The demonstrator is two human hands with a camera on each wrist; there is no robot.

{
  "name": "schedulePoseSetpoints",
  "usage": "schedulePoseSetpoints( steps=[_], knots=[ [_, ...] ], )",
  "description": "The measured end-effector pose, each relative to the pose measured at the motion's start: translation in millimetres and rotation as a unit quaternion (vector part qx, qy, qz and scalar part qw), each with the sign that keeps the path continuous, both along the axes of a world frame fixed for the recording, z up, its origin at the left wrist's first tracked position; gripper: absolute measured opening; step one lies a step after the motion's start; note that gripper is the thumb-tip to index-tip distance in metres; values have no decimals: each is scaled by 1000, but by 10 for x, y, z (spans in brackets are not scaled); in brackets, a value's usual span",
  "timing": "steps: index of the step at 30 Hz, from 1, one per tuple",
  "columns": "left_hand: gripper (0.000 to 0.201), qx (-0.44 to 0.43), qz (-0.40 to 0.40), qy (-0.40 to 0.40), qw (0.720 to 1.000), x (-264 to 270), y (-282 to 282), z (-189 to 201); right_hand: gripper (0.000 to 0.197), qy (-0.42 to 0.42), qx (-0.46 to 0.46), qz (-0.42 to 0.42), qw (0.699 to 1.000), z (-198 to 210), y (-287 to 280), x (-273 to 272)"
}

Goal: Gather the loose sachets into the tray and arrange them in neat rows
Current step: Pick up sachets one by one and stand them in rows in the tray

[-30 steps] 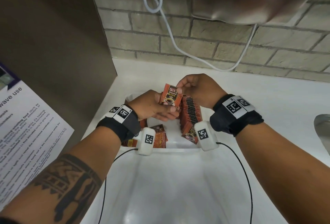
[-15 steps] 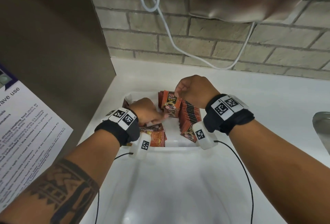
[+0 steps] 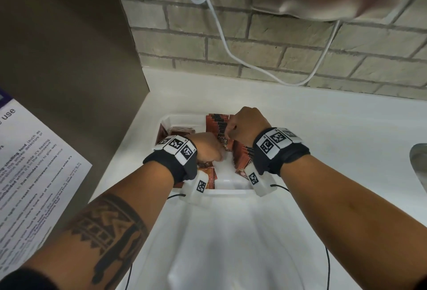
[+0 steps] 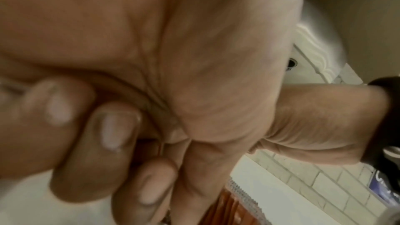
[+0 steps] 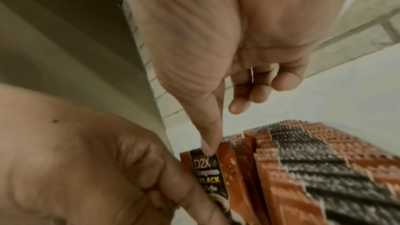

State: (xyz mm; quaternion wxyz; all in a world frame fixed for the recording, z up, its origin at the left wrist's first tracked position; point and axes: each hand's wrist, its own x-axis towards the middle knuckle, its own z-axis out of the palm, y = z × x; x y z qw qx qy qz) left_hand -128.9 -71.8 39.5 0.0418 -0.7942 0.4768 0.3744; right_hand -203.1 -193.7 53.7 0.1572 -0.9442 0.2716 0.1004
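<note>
Sachets: red-and-black coffee sachets (image 3: 240,153) stand on edge in a packed row along the right side of the tray; a few loose sachets (image 3: 206,173) lie flat on its left floor.
Front sachet: printed "D2X ... BLACK", the sachet (image 5: 211,175) stands upright against the left face of the row.
Tray: white tray (image 3: 228,189) on the white worktop (image 3: 323,128), well back from the near edge.
Right hand: right hand (image 3: 248,124) pinches the front sachet's top edge, its thumb tip (image 5: 208,150) on the seam; other fingers curled clear.
Left hand: left hand (image 3: 208,149) has fingers curled, knuckles against the front sachet's face; whether it grips anything cannot be told.
Edges: brown cabinet side (image 3: 69,70) close on the left; brick wall (image 3: 277,58) behind, white cable (image 3: 231,54) hanging on it.
Open room: bare worktop to the right of the tray and in front of it.
Change: a second ago the sachet was held up above the tray between both hands; it now sits down in the row, both hands lower.
</note>
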Motion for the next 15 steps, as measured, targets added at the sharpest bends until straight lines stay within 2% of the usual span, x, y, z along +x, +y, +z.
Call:
schedulePoseSetpoints(
  steps=[7, 9, 11, 15],
  knots=[
    [35, -9, 26, 16, 1000, 39, -49, -180, 25, 18, 21, -29, 999, -141, -59, 77],
    [33, -39, 68, 25, 997, 60, -52, -258, 26, 11, 36, -42, 998, -174, -77, 99],
    [32, -66, 108, 43, 991, 71, -68, -316, 23, 7, 40, -46, 998, -194, -82, 106],
    [34, -68, 118, 47, 989, 77, -97, -345, 14, -1, 35, -40, 999, -188, -67, 91]
  ],
)
